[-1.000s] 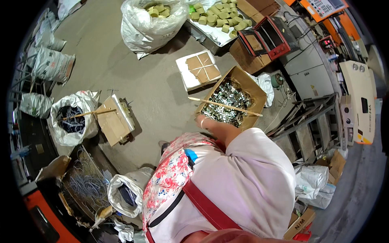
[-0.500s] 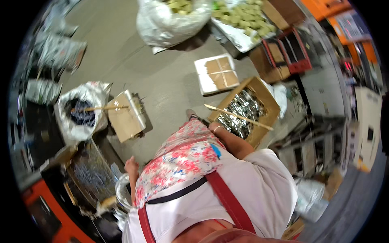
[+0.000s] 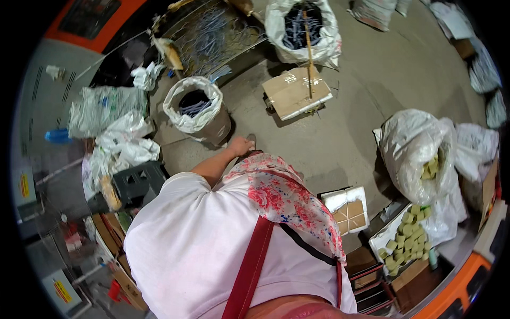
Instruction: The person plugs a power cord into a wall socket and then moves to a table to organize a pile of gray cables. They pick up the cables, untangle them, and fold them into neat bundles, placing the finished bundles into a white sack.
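My left hand (image 3: 240,145) hangs low in front of my body, its fingers loosely curled, with nothing seen in them. It is nearest to a round bin (image 3: 222,127) lined with a white plastic bag, which holds dark strip-like pieces (image 3: 194,105). The hand looks apart from the bin. Below it the tip of a shoe (image 3: 251,139) shows on the floor. My right hand is out of sight beyond my floral apron (image 3: 276,194). Ahead lies a flat cardboard package (image 3: 289,95) with a wooden stick (image 3: 308,58) reaching from it.
A white sack (image 3: 329,45) of dark strips stands beyond the package, beside a low bin (image 3: 212,42) of grey strands. To the right are a large plastic bag (image 3: 409,143) with yellowish pieces, a strapped package (image 3: 348,215) and a tray of yellow-green blocks (image 3: 406,239). Plastic bags (image 3: 125,141) lie left.
My view has turned left. The box of shiny metallic pieces and my right arm have gone out of view. My left arm now reaches forward, and the bag-lined bin is beside it.
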The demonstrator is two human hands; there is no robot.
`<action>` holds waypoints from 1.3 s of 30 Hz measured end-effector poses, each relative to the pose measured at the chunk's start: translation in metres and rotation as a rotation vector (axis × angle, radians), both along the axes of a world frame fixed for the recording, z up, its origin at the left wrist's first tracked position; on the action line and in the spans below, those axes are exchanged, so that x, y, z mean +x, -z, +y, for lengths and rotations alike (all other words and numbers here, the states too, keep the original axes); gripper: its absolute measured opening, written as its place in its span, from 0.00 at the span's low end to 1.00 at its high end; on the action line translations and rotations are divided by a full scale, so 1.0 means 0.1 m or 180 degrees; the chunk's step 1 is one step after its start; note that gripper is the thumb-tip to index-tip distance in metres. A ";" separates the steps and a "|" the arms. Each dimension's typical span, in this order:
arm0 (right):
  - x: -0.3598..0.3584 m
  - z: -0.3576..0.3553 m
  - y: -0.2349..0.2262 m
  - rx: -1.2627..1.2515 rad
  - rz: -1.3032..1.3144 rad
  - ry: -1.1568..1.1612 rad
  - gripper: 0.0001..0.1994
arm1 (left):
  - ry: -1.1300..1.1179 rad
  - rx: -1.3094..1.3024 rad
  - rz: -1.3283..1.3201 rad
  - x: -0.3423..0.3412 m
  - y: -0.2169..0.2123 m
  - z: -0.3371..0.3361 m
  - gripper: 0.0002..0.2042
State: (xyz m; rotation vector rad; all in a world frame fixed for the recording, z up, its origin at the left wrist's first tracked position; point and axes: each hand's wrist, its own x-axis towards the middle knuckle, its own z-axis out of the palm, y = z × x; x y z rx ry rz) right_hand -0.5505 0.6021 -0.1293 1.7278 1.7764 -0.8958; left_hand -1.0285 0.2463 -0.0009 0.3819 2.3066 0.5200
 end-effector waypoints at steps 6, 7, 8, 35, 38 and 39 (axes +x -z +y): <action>-1.17 -0.05 0.12 -0.0045 0.0107 -0.0523 0.15 | -0.0479 -0.0370 -0.0181 -0.33 0.73 -0.95 0.19; -1.42 -0.16 0.17 -0.0083 0.0125 -0.0655 0.15 | -0.0540 -0.0348 -0.0119 -0.42 0.64 -1.01 0.16; -1.68 -0.28 0.22 -0.0123 0.0158 -0.0788 0.15 | -0.0541 -0.0260 -0.0072 -0.51 0.68 -1.14 0.16; -7.18 -1.86 -0.47 0.0105 0.1121 -0.4340 0.15 | -0.3607 0.0251 -0.0457 -0.72 0.97 -2.98 0.14; -7.69 -1.98 -0.68 0.0207 0.1223 -0.4267 0.15 | -0.4159 0.0422 -0.0247 -0.73 0.97 -2.90 0.14; -7.83 -1.99 -0.73 0.0167 0.1253 -0.4202 0.15 | -0.4464 0.1023 -0.0433 -0.70 1.12 -2.98 0.14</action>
